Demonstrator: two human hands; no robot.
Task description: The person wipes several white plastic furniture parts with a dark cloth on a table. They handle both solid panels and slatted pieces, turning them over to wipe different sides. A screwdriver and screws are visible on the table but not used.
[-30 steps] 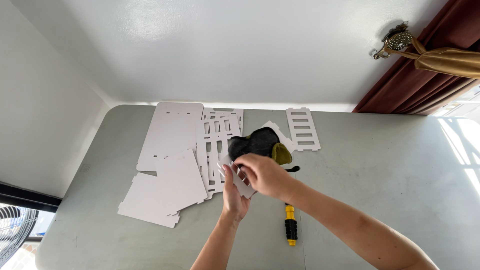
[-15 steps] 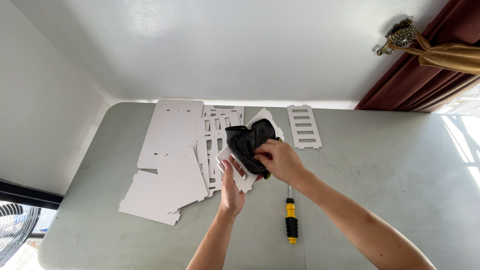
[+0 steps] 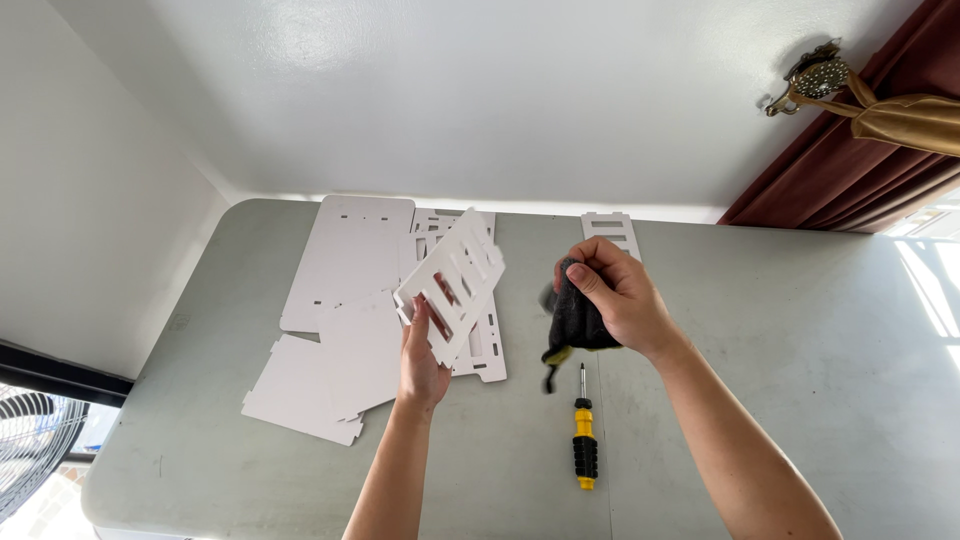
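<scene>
At the middle of the frame the left hand (image 3: pixel 422 360) grips a white slotted panel (image 3: pixel 452 283) by its lower edge, lifted and tilted above the grey surface (image 3: pixel 780 360). The right hand (image 3: pixel 618 296), right of it, is closed around a dark bunched cloth (image 3: pixel 574 322). A yellow-and-black screwdriver (image 3: pixel 582 435) lies below the cloth, and white flat panels (image 3: pixel 340 330) lie at left.

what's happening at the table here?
A person stands over a grey table. Their left hand holds up a white slotted panel, tilted, clear of the table. Their right hand grips a bunched dark cloth with a yellow-green edge, held apart from the panel. More flat white panels lie spread on the table behind the left hand, and one slotted piece lies behind the right. A screwdriver with a yellow and black handle lies on the table between the arms, untouched.
</scene>
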